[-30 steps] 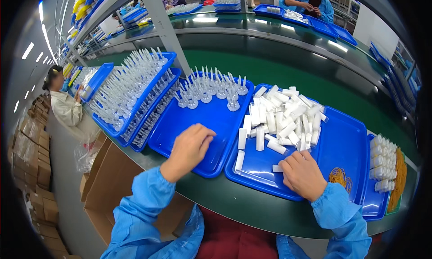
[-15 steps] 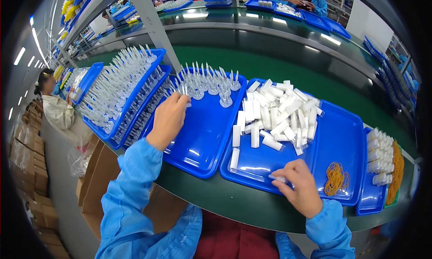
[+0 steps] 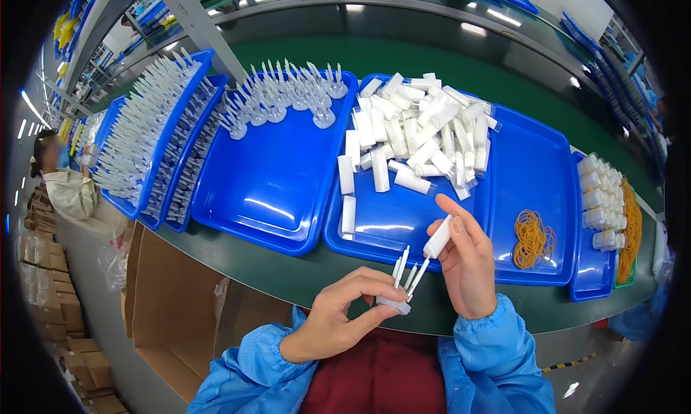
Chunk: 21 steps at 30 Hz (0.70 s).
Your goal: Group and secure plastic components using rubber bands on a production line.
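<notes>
Near the table's front edge, my left hand (image 3: 345,315) pinches a clear plastic piece (image 3: 393,305) by its round base. Several thin pale prongs rise from that base. My right hand (image 3: 466,266) grips a white tube-shaped piece (image 3: 437,239) between thumb and fingers. The tube is tilted, its lower end at the tip of one prong and in line with it; whether the prong goes inside cannot be made out. Similar white pieces (image 3: 417,137) lie heaped in the blue tray (image 3: 385,234) beyond my right hand.
Pronged pieces (image 3: 277,101) stand at the back of a blue tray (image 3: 259,191); stacked trays of them (image 3: 155,126) are farther left. Orange rubber bands (image 3: 533,240) lie in the right tray. White bundles (image 3: 602,198) stand at far right. A cardboard box (image 3: 176,306) sits below left; a person (image 3: 68,183) is beyond.
My left hand has come from the left tray to the front edge with a pronged piece. My right hand has risen toward it, bringing a white piece to one prong. The view has shifted.
</notes>
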{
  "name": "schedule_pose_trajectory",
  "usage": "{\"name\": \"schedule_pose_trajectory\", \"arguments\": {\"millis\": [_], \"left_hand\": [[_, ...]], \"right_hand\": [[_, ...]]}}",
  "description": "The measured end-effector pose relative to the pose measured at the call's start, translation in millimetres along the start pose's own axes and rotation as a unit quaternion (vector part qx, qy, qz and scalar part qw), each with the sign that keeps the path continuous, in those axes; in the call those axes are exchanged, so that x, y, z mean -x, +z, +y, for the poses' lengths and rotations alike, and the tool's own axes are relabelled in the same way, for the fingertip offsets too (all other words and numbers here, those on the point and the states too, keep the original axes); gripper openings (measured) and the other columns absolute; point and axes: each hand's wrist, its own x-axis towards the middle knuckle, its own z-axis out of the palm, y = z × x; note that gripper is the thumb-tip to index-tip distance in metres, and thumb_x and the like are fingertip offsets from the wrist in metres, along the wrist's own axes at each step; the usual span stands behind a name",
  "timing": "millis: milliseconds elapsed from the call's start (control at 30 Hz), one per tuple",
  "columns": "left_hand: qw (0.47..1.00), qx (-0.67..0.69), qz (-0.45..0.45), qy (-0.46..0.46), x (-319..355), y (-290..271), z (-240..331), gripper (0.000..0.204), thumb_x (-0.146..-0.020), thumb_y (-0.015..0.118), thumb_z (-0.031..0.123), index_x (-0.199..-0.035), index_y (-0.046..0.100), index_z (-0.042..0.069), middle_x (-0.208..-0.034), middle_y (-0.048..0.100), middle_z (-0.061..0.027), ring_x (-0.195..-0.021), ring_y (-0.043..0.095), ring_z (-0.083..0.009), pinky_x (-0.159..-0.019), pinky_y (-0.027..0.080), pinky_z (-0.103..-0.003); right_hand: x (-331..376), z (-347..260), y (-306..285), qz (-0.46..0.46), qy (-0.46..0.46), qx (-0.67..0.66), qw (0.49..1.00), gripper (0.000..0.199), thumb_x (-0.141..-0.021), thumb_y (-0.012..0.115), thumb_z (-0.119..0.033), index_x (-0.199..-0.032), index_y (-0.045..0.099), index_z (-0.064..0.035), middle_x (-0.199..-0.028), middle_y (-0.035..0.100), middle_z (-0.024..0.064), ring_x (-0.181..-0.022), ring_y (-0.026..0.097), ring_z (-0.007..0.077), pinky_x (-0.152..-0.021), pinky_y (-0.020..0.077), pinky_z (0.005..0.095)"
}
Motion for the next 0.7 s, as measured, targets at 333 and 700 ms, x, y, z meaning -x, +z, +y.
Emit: {"name": "schedule_pose_trajectory", "arguments": {"millis": [333, 700], "left_hand": [[1.000, -0.028, 0.002, 0.005, 1, 2, 2, 0.027, -0.087, 0.071, -0.010, -0.112, 0.066, -0.002, -0.111, 0.070, -0.0189, -0.099, 0.067, -0.0224, -0.081, 0.051, -0.032], [0.951, -0.209, 0.151, 0.169, 4, -2, -20, 0.033, -0.076, 0.079, -0.008, -0.105, 0.070, 0.005, -0.109, 0.074, -0.0125, -0.094, 0.071, -0.0277, -0.079, 0.054, -0.036]], "right_hand": [[11, -5, -14, -0.063, -0.050, 0.130, 0.988, 0.045, -0.107, 0.050, -0.021, -0.145, 0.049, 0.0026, -0.101, 0.066, 0.0088, -0.091, 0.062, 0.0124, -0.083, 0.0523, 0.0285], [-6, -4, 11, -0.142, -0.223, 0.406, 0.875, 0.028, -0.102, 0.058, -0.011, -0.126, 0.065, 0.0005, -0.107, 0.071, 0.0127, -0.095, 0.067, 0.0248, -0.086, 0.0519, 0.0330]]}}
